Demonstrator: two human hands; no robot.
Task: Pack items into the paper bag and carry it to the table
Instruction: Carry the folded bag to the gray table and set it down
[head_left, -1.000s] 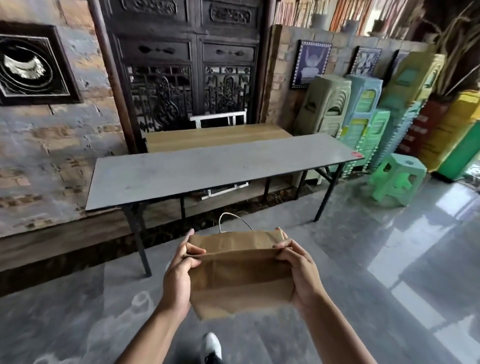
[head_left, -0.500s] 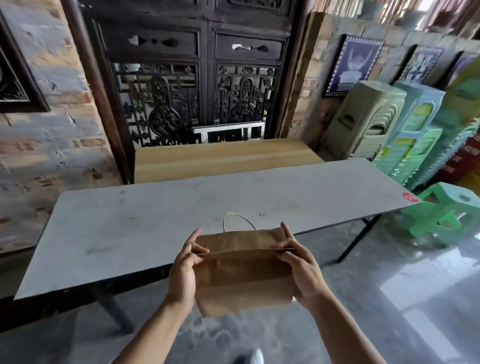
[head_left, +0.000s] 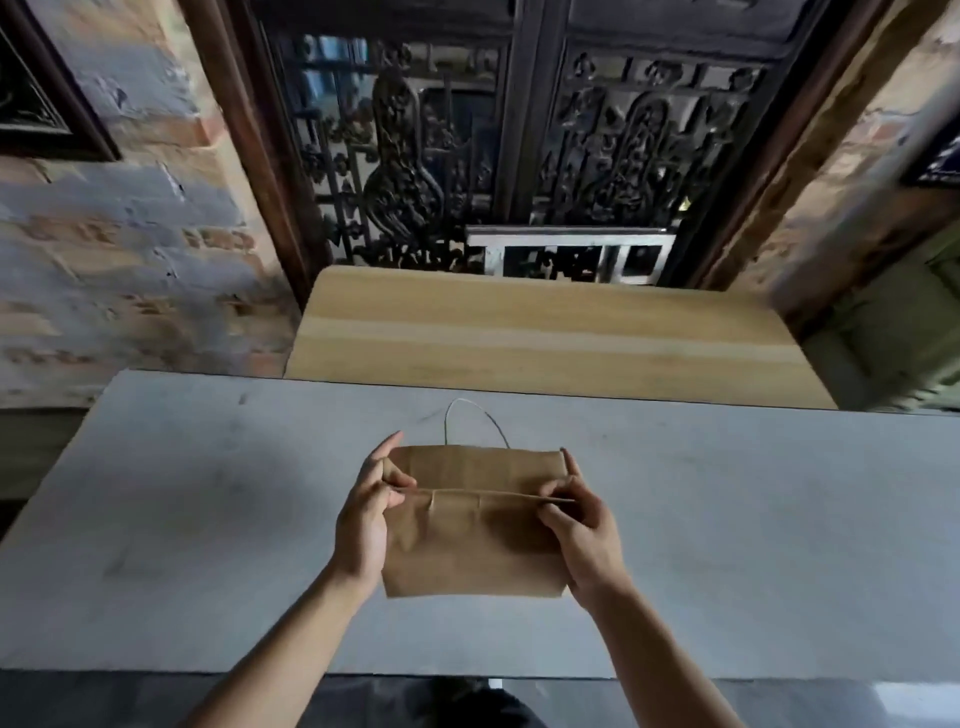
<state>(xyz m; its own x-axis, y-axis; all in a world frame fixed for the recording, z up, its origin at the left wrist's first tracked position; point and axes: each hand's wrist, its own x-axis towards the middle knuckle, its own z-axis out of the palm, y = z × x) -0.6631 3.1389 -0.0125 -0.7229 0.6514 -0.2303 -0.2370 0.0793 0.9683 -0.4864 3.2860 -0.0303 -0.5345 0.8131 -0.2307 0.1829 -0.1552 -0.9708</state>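
Note:
A brown paper bag (head_left: 470, 545) hangs upright between both hands over the grey table (head_left: 753, 545). My left hand (head_left: 366, 514) pinches the left end of the bag's near rim. My right hand (head_left: 584, 530) pinches the right end of the same rim. The bag's mouth is slightly open and its thin white handle arches up at the far rim. Whether the bag's bottom touches the table I cannot tell. What is inside the bag is hidden.
A wooden tabletop (head_left: 545, 338) adjoins the grey table's far edge. Behind it stand a dark carved wooden door (head_left: 519, 130) and a white metal frame (head_left: 566, 254). Brick walls rise left and right. The grey table's near edge runs just below my forearms.
I have walked up to the grey table; the bag, held in front of it over the floor before, is now over the tabletop. Both hands keep the same grip.

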